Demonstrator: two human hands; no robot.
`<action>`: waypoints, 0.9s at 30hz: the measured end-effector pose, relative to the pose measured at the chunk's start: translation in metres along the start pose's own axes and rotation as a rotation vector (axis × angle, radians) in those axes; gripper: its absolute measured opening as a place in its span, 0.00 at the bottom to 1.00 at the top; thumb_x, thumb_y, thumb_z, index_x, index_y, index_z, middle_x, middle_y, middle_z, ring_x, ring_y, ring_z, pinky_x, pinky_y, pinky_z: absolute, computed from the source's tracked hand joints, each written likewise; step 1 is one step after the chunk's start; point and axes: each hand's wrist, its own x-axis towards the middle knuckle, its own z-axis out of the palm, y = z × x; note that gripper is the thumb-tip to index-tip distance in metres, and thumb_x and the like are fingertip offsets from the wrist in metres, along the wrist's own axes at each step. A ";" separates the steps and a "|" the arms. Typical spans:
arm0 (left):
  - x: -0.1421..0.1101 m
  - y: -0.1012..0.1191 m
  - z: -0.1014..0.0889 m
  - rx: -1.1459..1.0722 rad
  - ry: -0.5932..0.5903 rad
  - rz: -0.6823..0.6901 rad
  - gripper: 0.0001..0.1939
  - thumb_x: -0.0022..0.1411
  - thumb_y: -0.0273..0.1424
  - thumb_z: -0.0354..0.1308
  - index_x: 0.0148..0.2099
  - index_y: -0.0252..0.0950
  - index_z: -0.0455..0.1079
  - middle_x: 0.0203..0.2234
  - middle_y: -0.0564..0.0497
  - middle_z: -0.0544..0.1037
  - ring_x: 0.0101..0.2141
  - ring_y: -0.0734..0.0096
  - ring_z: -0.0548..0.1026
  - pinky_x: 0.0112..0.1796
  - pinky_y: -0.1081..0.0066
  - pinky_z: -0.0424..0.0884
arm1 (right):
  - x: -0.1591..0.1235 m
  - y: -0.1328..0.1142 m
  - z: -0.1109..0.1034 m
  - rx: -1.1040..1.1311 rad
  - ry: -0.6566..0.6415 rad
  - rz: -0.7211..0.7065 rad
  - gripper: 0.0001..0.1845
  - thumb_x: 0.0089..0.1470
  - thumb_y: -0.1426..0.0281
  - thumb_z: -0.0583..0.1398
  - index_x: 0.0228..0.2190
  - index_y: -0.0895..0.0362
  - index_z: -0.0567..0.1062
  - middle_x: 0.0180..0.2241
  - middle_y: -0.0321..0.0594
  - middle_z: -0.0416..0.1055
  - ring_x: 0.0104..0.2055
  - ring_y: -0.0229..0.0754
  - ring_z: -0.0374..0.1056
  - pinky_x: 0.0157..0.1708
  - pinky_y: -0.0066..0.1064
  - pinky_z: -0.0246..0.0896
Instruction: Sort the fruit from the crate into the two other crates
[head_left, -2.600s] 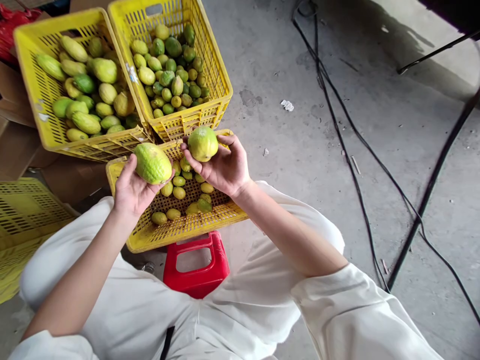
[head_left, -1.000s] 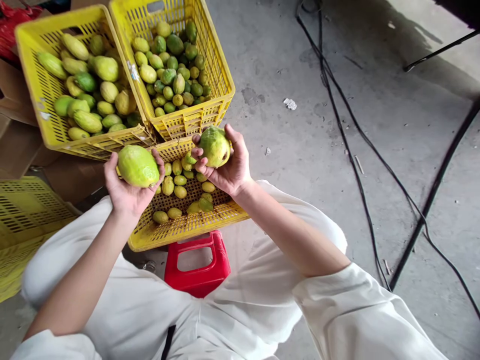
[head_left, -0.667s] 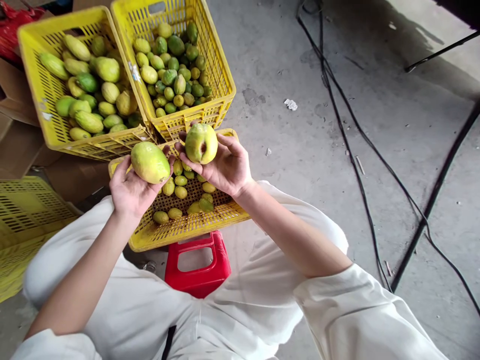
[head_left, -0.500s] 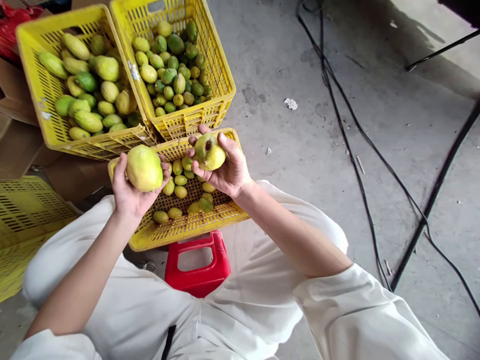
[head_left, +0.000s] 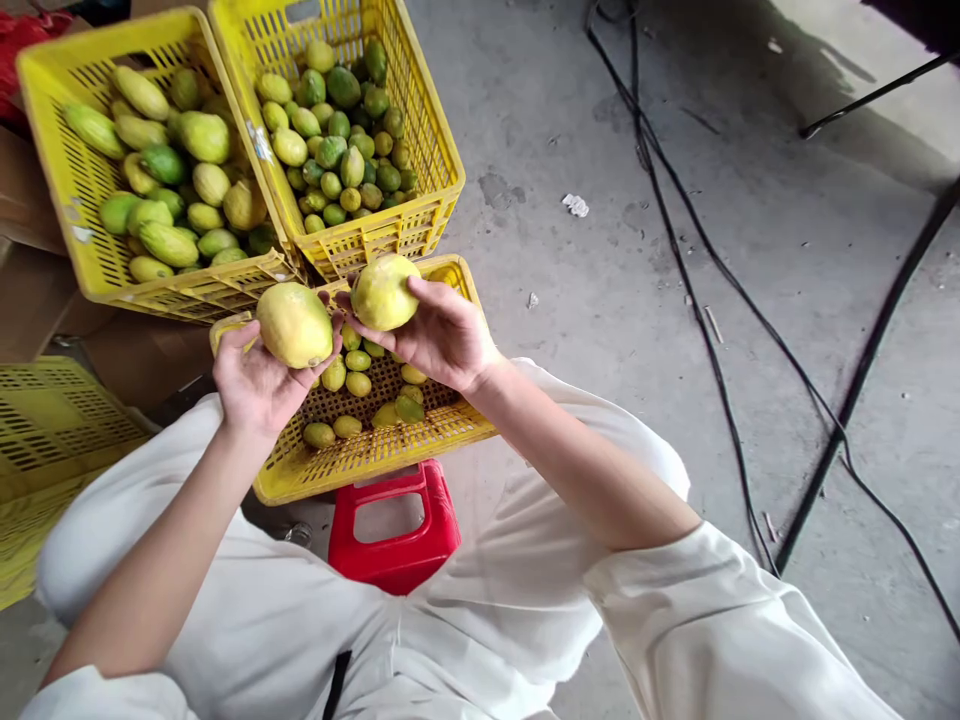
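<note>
Over the near yellow crate (head_left: 375, 468), each of my hands holds a large yellow-green lemon. My left hand (head_left: 255, 390) is closed around the left lemon (head_left: 295, 325), with the fingers partly behind it. The right lemon (head_left: 385, 292) rests in my right hand (head_left: 448, 335), the thumb on its side and the fingers beneath. The two fruits are close together but apart. Several smaller lemons (head_left: 358, 384) lie below in the near crate, partly hidden by my hands.
Two yellow crates of lemons stand behind, one at the left (head_left: 90, 270) and one in the middle (head_left: 442, 215). A red plastic stool (head_left: 394, 570) is between my legs. Black cables (head_left: 720, 260) run over the concrete floor at right. Another yellow crate (head_left: 52, 420) is at far left.
Both lemons have been turned in my hands. The dark blemish on the right lemon no longer shows. My right hand has moved slightly left, bringing the fruits closer together.
</note>
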 end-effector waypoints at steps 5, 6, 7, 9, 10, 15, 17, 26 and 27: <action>0.000 -0.001 -0.001 0.097 -0.080 -0.043 0.20 0.54 0.48 0.64 0.45 0.43 0.75 0.35 0.46 0.79 0.38 0.60 0.79 0.27 0.74 0.78 | 0.003 -0.001 -0.005 -0.035 -0.024 0.008 0.13 0.68 0.61 0.53 0.36 0.52 0.74 0.31 0.32 0.78 0.33 0.36 0.77 0.24 0.20 0.71; 0.000 -0.001 -0.001 0.098 -0.075 -0.051 0.20 0.54 0.49 0.64 0.45 0.43 0.75 0.35 0.46 0.79 0.38 0.60 0.79 0.28 0.74 0.78 | 0.004 -0.002 -0.005 -0.026 -0.017 0.020 0.19 0.69 0.57 0.50 0.34 0.52 0.74 0.30 0.33 0.77 0.33 0.36 0.77 0.20 0.18 0.66; 0.001 -0.001 -0.001 0.091 -0.064 -0.057 0.20 0.55 0.48 0.63 0.45 0.43 0.75 0.35 0.46 0.79 0.39 0.60 0.79 0.29 0.73 0.79 | 0.004 -0.003 -0.006 -0.013 -0.006 0.031 0.24 0.70 0.54 0.46 0.33 0.53 0.73 0.30 0.33 0.77 0.35 0.36 0.78 0.19 0.17 0.63; 0.002 -0.001 -0.001 0.068 -0.040 -0.058 0.18 0.57 0.47 0.62 0.46 0.43 0.75 0.38 0.45 0.80 0.41 0.60 0.80 0.35 0.72 0.81 | 0.005 -0.004 -0.007 0.024 0.028 0.039 0.29 0.68 0.51 0.42 0.33 0.54 0.74 0.32 0.35 0.78 0.40 0.37 0.79 0.23 0.18 0.66; 0.002 -0.001 -0.001 0.054 -0.033 -0.048 0.18 0.58 0.46 0.62 0.46 0.43 0.75 0.39 0.45 0.81 0.43 0.60 0.80 0.38 0.70 0.82 | 0.005 -0.005 -0.007 0.048 0.048 0.032 0.29 0.67 0.50 0.43 0.34 0.54 0.74 0.34 0.37 0.79 0.43 0.39 0.79 0.27 0.21 0.71; 0.002 0.001 -0.001 0.015 -0.020 0.020 0.14 0.62 0.38 0.59 0.48 0.40 0.75 0.44 0.43 0.83 0.55 0.55 0.78 0.52 0.58 0.79 | 0.003 -0.004 -0.002 0.130 0.025 0.022 0.19 0.65 0.58 0.52 0.49 0.55 0.73 0.45 0.45 0.80 0.57 0.50 0.74 0.51 0.50 0.78; 0.003 0.001 -0.001 0.015 0.005 0.013 0.12 0.66 0.37 0.57 0.47 0.39 0.75 0.44 0.44 0.83 0.51 0.57 0.80 0.50 0.58 0.81 | 0.003 -0.004 0.000 0.125 -0.001 0.035 0.20 0.67 0.59 0.52 0.53 0.55 0.72 0.46 0.45 0.79 0.55 0.48 0.75 0.50 0.47 0.79; 0.006 0.000 0.004 -0.071 0.071 -0.083 0.21 0.73 0.47 0.45 0.45 0.39 0.74 0.34 0.43 0.80 0.32 0.64 0.79 0.31 0.70 0.81 | 0.005 -0.003 -0.011 0.010 0.039 0.084 0.14 0.68 0.58 0.56 0.40 0.55 0.73 0.33 0.37 0.77 0.34 0.38 0.78 0.32 0.28 0.80; 0.005 0.001 0.003 -0.075 0.046 -0.083 0.23 0.73 0.48 0.45 0.46 0.39 0.74 0.36 0.43 0.81 0.34 0.63 0.80 0.32 0.70 0.81 | 0.005 -0.003 -0.012 0.002 0.045 0.073 0.13 0.67 0.57 0.57 0.41 0.54 0.73 0.34 0.38 0.78 0.37 0.39 0.79 0.34 0.29 0.80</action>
